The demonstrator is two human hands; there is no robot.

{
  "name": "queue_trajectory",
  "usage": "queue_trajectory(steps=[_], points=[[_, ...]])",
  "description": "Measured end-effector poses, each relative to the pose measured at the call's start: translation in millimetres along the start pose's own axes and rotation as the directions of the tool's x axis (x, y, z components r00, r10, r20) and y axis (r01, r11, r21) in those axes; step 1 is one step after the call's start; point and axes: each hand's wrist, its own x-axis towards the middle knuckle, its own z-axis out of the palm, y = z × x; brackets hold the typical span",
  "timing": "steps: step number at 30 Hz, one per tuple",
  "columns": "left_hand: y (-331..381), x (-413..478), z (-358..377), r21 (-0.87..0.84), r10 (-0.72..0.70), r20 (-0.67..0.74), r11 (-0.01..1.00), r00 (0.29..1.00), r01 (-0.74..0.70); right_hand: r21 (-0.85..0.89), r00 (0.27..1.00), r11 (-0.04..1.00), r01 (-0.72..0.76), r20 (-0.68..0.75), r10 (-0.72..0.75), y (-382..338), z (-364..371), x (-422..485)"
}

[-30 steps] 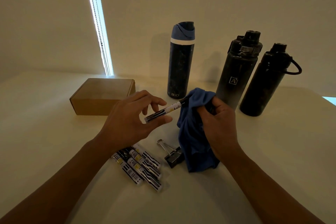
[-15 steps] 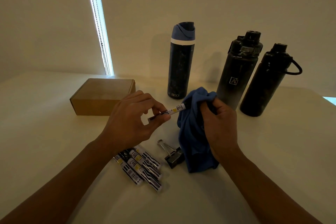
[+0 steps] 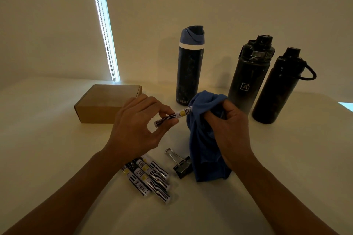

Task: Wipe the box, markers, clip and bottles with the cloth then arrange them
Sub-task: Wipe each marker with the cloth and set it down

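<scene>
Head view: task is looking mid-way, prob. still in the marker stage; left hand [image 3: 133, 129] is pinching one marker [image 3: 172, 117] btwn thumb and fingertips, lifted off the table [image 3: 286, 168], its far end going into the blue cloth [image 3: 204, 139]; right hand [image 3: 231, 129] is gripping the cloth, fingers curled and bunching it round the marker tip, lower part of cloth hanging down to the table; four more markers [image 3: 149, 177] are lying side by side near the left wrist, can't tell whether wiped or not; binder clip [image 3: 181, 164] is sitting just beside them, touching the cloth's lower edge; cardboard box [image 3: 107, 103] is resting closed, behind the left hand; blue-capped bottle [image 3: 189, 66] is standing upright behind the cloth, w/ two black bottles, one [image 3: 250, 74] and another [image 3: 277, 86], to its right, near each other; nothing looks arranged yet, so judging clip, bottles and arranging as still to do; both forearms are reaching in from the bottom corners, hands meeting at centre, wrists slightly raised.
</scene>
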Motion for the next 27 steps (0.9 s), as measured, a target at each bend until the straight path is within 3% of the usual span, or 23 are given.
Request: queue_trajectory(steps=[2, 4, 7, 10, 17, 21, 27], points=[[3, 1, -2, -0.048, -0.085, 0.022, 0.995, 0.996, 0.086, -0.002, 0.999, 1.000, 0.004, -0.036, -0.004, -5, -2, 3], [8, 3, -5, -0.145, -0.274, 0.068, 0.949, 0.959, 0.281, 0.009, 0.995, 1.000, 0.030, -0.095, -0.029, -12, -4, 6], [9, 5, -7, -0.317, -0.515, 0.247, 0.757, 0.821, 0.571, 0.097, 0.979, 0.992, 0.075, -0.194, -0.055, -23, -9, 10], [14, 5, -6, -0.308, -0.437, 0.416, 0.758, 0.797, 0.576, 0.179, 0.977, 0.982, 0.051, -0.215, -0.012, -26, -5, 9], [47, 4, 12, -0.406, -0.424, 0.491, 0.661, 0.761, 0.631, 0.154, 0.982, 0.987, 0.047, -0.188, -0.017, -27, 13, 0], [46, 0, 24, -0.344, -0.465, 0.437, 0.704, 0.770, 0.621, 0.178, 0.980, 0.982, 0.055, -0.198, -0.019, -28, 14, 1], [29, 4, 16, -0.465, -0.508, 0.416, 0.594, 0.754, 0.656, 0.178, 0.975, 0.984, 0.021, -0.223, 0.019, -25, 2, 6]])
